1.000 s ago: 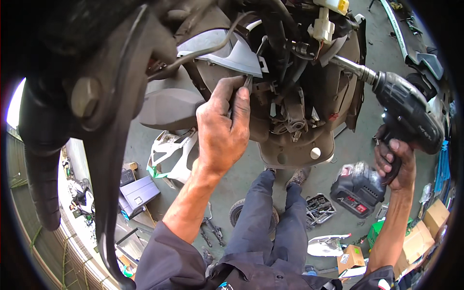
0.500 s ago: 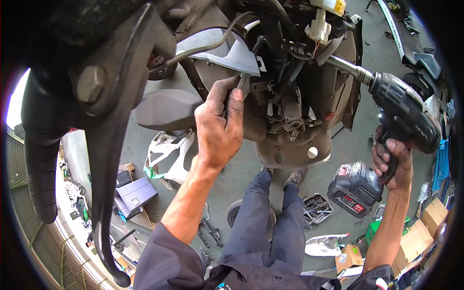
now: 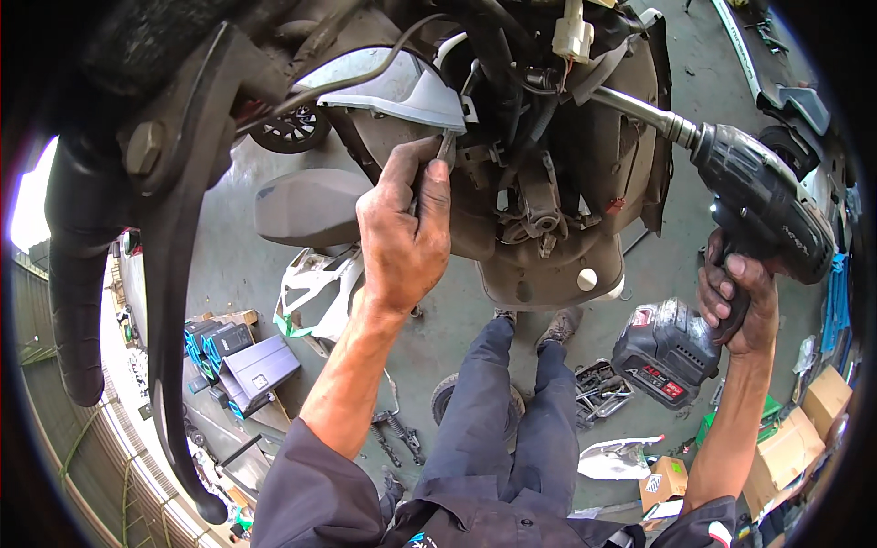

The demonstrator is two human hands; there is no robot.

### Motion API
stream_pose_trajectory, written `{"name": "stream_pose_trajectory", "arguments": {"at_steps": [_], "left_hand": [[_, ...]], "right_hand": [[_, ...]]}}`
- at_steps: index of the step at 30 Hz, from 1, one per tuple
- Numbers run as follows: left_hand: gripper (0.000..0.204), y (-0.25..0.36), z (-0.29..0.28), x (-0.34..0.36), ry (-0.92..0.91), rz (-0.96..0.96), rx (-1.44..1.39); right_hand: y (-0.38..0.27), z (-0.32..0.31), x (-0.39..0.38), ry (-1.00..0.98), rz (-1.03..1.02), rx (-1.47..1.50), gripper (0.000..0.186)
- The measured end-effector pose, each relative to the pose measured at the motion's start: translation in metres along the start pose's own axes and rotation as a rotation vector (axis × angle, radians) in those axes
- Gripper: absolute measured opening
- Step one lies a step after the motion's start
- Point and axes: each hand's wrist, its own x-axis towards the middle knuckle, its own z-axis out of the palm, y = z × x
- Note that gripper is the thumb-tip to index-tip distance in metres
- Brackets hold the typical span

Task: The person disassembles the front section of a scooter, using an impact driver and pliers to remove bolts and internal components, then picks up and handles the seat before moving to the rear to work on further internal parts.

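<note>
Black, the cordless drill [image 3: 763, 205] sits clamped in the right hand [image 3: 738, 297], its long bit reaching into the scooter's stripped front [image 3: 539, 183]; the left hand [image 3: 406, 233] pinches a small metal bracket [image 3: 446, 146] under the grey panel [image 3: 402, 91].

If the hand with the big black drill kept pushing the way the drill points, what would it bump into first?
Probably the scooter's dark inner frame with its bundle of wires. The right hand holds the drill, whose long metal bit already reaches in there. The tip is hidden, so the exact spot is unclear.
</note>
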Motion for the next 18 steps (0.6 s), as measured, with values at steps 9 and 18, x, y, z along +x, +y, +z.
{"name": "stream_pose_trajectory", "arguments": {"at_steps": [9, 18], "left_hand": [[0.023, -0.002, 0.001, -0.001, 0.019, 0.028, 0.017], [0.022, 0.001, 0.007, 0.004, 0.036, 0.004, -0.021]], "right_hand": [[0.002, -0.006, -0.004, 0.009, 0.022, 0.002, 0.043], [0.02, -0.014, -0.006, -0.065, -0.017, 0.086, 0.046]]}}
